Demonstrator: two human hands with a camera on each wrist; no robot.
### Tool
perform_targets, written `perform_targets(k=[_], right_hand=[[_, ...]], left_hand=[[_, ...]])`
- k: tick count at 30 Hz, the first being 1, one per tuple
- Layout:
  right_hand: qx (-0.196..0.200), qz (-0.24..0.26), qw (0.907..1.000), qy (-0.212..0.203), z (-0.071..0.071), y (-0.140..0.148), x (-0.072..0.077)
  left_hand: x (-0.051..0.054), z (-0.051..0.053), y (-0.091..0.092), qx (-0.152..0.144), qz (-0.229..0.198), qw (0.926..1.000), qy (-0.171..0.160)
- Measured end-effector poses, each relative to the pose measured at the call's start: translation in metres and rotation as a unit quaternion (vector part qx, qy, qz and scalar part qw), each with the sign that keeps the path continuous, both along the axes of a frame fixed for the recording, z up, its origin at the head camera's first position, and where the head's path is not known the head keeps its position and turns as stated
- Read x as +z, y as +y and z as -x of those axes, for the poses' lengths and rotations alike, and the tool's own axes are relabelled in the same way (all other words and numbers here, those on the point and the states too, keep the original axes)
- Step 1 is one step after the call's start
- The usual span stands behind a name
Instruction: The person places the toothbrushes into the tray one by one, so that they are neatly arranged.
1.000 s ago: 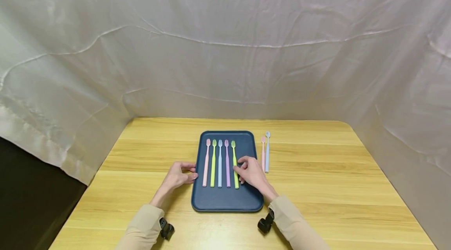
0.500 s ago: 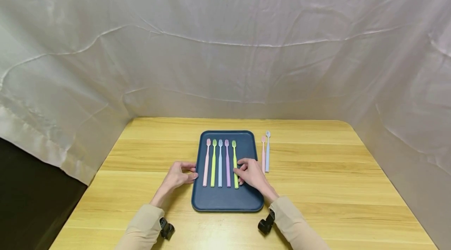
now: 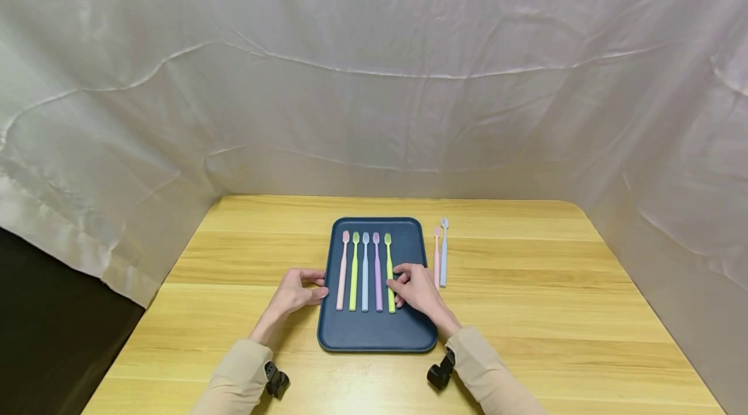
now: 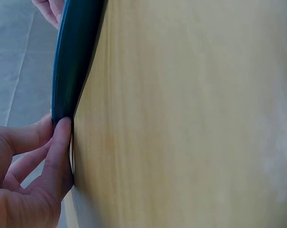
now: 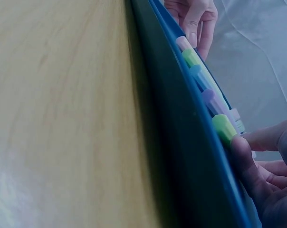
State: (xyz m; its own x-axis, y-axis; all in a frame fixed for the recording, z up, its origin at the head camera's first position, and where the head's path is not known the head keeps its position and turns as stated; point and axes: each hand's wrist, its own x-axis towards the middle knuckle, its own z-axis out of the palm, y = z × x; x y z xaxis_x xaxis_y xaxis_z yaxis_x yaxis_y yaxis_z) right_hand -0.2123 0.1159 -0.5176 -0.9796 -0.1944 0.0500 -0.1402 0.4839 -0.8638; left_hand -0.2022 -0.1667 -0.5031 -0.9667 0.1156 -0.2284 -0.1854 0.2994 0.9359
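On the table, your left hand grips the tray, your right hand its fifth toothbrush, with two more outside, right.

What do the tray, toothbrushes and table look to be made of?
Tray: probably hard plastic, smooth and low-sheen; evenly dark blue with a raised, rounded rim.
Toothbrushes: likely moulded plastic; smooth, uniformly pastel handles.
Table: wood or wood-look laminate, I can't tell which; plank-like grain and a glossy bright patch.

A curtained-off booth, with pale grey sheeting on three sides of a wood-grain table
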Motion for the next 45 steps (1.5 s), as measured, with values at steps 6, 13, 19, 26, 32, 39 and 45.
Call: perform_targets(k=[6,13,19,26,32,39,45], right_hand=[[-0.002,-0.004,1.0,-0.004,0.0008,-0.0002,-0.0004],[-0.002,0.0,1.0,-0.004,0.0004,-0.001,-0.0001],[-0.004,-0.001,1.0,-0.003,0.0003,-0.0012,0.0012],[-0.004,-0.004,1.0,-0.002,0.0005,-0.001,0.0013],[-0.001,-0.002,1.0,-0.002,0.0001,-0.0011,0.0018],[-0.002,-0.004,1.0,-0.001,0.001,-0.0011,0.0003],[-0.004,-0.01,0.9999,-0.001,0.0016,-0.0007,0.0001]], left_hand=[[0.0001,0.0006,0.0004,0.002,0.0,1.0,-0.002],[0.0006,0.0002,0.0003,0.0,-0.004,1.0,-0.002],[0.001,-0.0001,0.0,-0.004,-0.008,1.0,0.002],[0.0007,0.0003,0.0003,-0.003,-0.009,1.0,0.003],[0.0011,0.0002,0.0008,0.002,-0.006,1.0,-0.001],[0.0007,0.0009,0.001,0.003,0.002,1.0,-0.001],[0.0008,0.0012,0.0016,0.006,0.005,1.0,-0.002]])
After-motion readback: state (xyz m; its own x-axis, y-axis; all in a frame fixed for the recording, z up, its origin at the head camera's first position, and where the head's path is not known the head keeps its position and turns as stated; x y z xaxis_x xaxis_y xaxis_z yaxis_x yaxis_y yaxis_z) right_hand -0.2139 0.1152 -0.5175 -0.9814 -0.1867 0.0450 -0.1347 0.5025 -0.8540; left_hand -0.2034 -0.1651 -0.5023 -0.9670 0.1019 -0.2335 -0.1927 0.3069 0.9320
